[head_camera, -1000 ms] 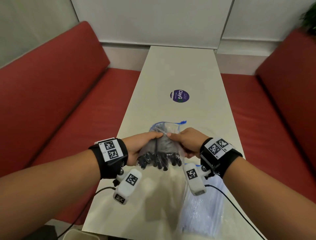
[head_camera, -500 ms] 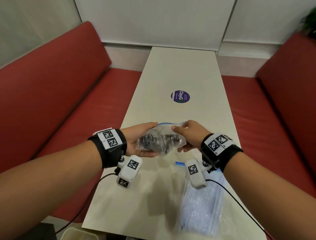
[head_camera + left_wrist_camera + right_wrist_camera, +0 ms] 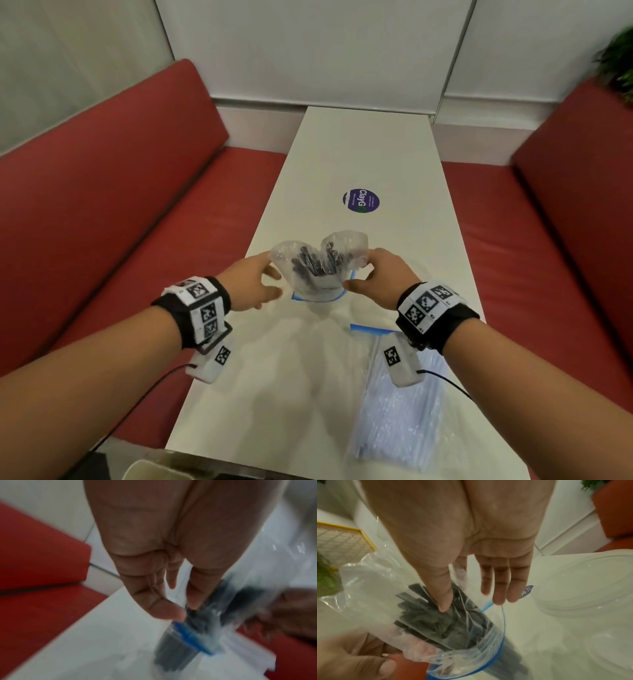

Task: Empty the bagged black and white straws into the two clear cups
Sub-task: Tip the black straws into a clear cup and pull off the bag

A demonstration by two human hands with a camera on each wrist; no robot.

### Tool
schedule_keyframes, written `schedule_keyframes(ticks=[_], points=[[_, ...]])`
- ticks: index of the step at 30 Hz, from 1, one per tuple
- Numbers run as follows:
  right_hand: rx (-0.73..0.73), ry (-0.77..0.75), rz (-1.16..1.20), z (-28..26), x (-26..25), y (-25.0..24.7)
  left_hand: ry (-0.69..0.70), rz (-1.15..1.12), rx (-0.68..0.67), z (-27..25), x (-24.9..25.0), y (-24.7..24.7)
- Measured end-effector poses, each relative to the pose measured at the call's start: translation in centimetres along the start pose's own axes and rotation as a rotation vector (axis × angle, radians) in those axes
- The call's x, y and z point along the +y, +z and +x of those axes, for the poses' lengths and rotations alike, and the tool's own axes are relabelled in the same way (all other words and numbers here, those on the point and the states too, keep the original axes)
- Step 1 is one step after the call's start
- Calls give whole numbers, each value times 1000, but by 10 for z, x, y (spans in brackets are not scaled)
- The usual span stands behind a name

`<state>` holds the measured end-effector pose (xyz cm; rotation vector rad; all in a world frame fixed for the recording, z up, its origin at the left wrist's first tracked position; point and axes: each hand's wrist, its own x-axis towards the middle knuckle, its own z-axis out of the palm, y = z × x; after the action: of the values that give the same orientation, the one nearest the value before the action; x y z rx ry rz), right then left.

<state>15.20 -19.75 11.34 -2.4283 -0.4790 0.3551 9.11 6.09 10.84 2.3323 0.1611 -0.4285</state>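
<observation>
Red benches [image 3: 113, 192] flank table [image 3: 370, 150]; both hands pinch upturned straw bag [image 3: 318, 263].

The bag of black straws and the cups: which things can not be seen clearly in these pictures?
- Clear cup under the bag of black straws: head view, hidden by the bag; whether one stands there is unclear.
- Second clear cup: right wrist view, only a faint transparent rim.
- Left hand grip: left wrist view, motion blur.
- Bag of white straws: head view, count unreadable, partly behind the right hand wrist camera.
</observation>
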Motion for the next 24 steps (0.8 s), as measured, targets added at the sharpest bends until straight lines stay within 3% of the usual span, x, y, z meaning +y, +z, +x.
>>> schedule_keyframes(ticks=[2, 4, 11, 18, 24], points=[[28, -36, -6, 5, -4, 4, 153, 121, 86, 1, 3, 7], [24, -60, -6, 12, -9, 6, 231, 28, 156, 10, 11, 13], [73, 59, 164, 43, -27, -21, 196, -117, 258, 45, 45, -17], [109, 61, 225, 54, -39, -35, 194, -104, 329, 49, 60, -36], [300, 5, 301, 53, -61, -65, 274, -146, 445, 38, 86, -63]])
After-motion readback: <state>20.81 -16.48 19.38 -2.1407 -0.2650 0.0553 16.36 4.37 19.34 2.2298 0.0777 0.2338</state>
